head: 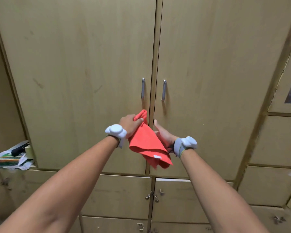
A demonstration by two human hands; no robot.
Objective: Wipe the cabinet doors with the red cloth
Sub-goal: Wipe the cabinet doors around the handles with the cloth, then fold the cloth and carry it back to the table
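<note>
Before the cabinet doors (91, 64), left hand (129, 123) pinching red cloth (146, 145) — right hand (163, 133) spread beside it

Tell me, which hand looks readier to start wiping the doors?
The left hand: it already grips the red cloth bunched at the top, just below the left door's metal handle. The right hand is open beside it.

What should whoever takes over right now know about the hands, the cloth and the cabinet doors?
Left hand: shut on the top corner of the red cloth, which hangs in front of the door seam.
Right hand: open, palm against the hanging cloth, not gripping.
Left cabinet door and right cabinet door: both closed; the cloth is below the two handles.
Done: cloth is in hand.
Left: bunch the cloth and wipe both doors; smudges show on the left one.
</note>
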